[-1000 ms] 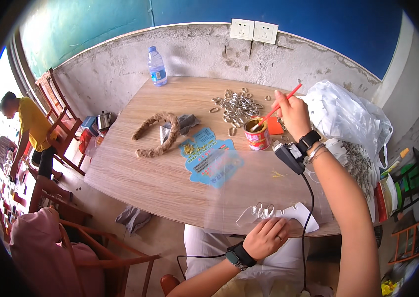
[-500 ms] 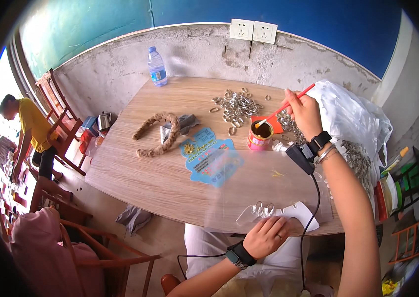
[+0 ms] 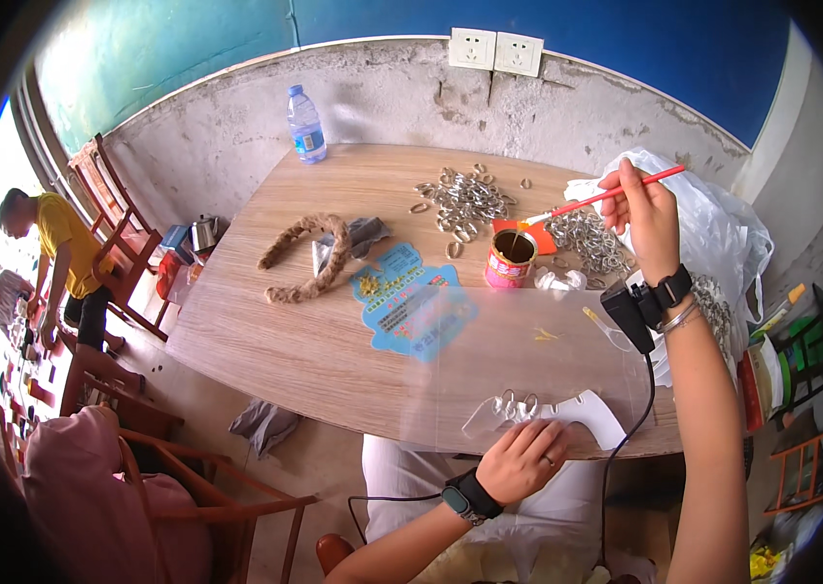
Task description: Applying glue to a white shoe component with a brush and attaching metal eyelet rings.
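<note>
My right hand point(image 3: 645, 214) is closed around the red handle of a thin brush point(image 3: 589, 202). Its pale yellowish tip is just above the rim of a pink open can point(image 3: 511, 269) with something dark brown inside. At the table's near edge, my left hand point(image 3: 524, 459) has its fingers closed together on a curved white card strip point(image 3: 591, 420). The thumb is hidden. Several metal rings point(image 3: 518, 405) stand at the strip's left end, beside my fingertips. Under them lies a clear plastic sheet point(image 3: 489, 341) with yellowish smears.
Loose metal rings point(image 3: 470, 200) lie heaped behind the can, with more links point(image 3: 591, 238) to its right. A brown fuzzy band point(image 3: 306, 289), a blue printed card point(image 3: 397, 292), a water bottle point(image 3: 305, 127) and a white plastic bag point(image 3: 703, 214) surround the work. People sit and stand at left.
My right hand has moved up and to the right, lifting the brush tip out of the can. My left hand has hardly moved on the strip.
</note>
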`<state>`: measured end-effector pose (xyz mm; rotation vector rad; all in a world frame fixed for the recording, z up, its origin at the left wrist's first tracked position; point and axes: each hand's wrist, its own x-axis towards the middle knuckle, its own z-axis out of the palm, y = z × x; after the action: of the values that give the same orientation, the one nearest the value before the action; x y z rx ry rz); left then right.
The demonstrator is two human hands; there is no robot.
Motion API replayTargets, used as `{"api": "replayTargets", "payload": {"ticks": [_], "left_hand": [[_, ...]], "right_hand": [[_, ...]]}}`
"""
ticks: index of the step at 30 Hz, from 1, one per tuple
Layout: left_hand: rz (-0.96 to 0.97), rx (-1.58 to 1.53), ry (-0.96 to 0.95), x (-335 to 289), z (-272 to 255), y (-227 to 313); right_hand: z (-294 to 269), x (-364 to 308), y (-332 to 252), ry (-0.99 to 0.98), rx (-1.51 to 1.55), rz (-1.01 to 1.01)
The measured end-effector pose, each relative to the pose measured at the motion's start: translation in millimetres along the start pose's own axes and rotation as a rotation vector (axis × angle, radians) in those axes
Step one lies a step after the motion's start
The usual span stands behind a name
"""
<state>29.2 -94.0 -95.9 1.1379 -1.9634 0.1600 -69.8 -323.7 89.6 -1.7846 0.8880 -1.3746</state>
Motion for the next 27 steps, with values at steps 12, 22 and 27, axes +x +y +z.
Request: {"api": "replayTargets", "payload": {"ticks": [12,22,27], "left_hand": [[-0.004,0.008,-0.004,1.4,-0.5,-0.1],[-0.014,0.003,0.002,2.4,-1.4,0.5],[-0.022,0.007,0.006,3.2,-2.0,1.0]], "right_hand": [[5.5,-27.5,36.4,-0.194,-0.181,-0.040],[0.2,-55.6,35.2,-0.189,-0.243,-0.183],[-7.1,-64.8,22.7,-0.239,-0.247,-0.156]]}}
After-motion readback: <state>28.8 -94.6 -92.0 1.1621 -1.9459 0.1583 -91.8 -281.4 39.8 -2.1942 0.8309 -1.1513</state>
